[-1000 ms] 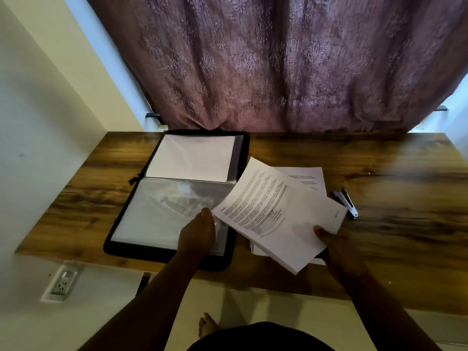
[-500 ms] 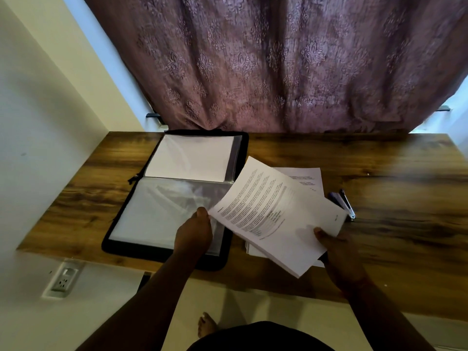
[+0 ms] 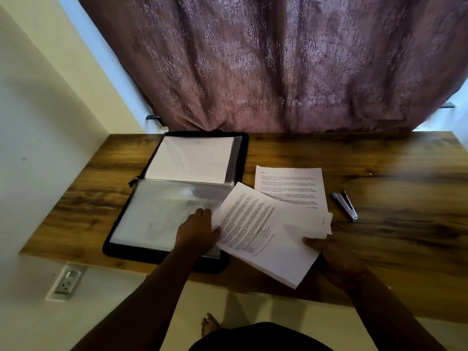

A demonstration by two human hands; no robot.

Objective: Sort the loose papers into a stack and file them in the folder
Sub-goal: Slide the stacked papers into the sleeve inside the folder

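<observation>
two hands, one stack of papers at the folder's edge

two bare hands work over a wooden tabletop point(image 3: 379, 160). the right hand point(image 3: 331, 259) holds a thick stack of papers point(image 3: 268, 234) by its near right corner, thumb on top of the printed top sheet and fingers hidden underneath, so this grip is clamped on the stack. the stack is tilted, its far left corner reaching over the right edge of the open folder point(image 3: 177, 198).

the left hand point(image 3: 197, 234) rests on the folder's near clear sleeve, knuckles up, fingertips at the left edge of the stack; whether its grip pinches the sheets or the sleeve cannot be told, since the fingertips are hidden.

the black zip folder lies open flat on the left part of the tabletop, with a white sheet inside the far sleeve and a clear, crinkled sleeve on the near half. one loose printed sheet point(image 3: 288, 183) lies flat on the tabletop just beyond the stack, partly covered by it. a small stapler point(image 3: 345, 205) lies to the right of the papers, apart from them. a patterned curtain point(image 3: 278, 62) hangs behind the tabletop, and a wall socket point(image 3: 67, 282) sits below its left end.
</observation>
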